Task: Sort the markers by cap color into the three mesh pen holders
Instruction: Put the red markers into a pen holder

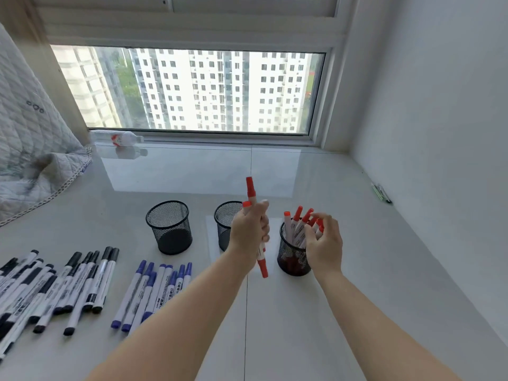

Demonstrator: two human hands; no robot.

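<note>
**Reds nearly done, black and blue wait**

Nearest, at eight o'clock, black markers point(55, 284) and blue markers point(154, 290) lie unsorted. Centre, the left hand point(248, 229) grips a few red markers point(251, 193) upright. At one o'clock the right hand point(324, 243), fingers loosely curled, touches reds standing in the right holder point(291, 259). Likely next: drop the gripped reds there. Middle holder point(224, 215) and left holder point(169, 226) look empty.

Window sill scene with bedding, a bottle and stray pens

A grey quilted blanket point(30, 149) fills the left edge; a clear plastic bottle with a red label point(116, 138) lies below the white-framed window point(189, 90); thin green-and-black pens point(381, 192) lie at the right wall.
</note>
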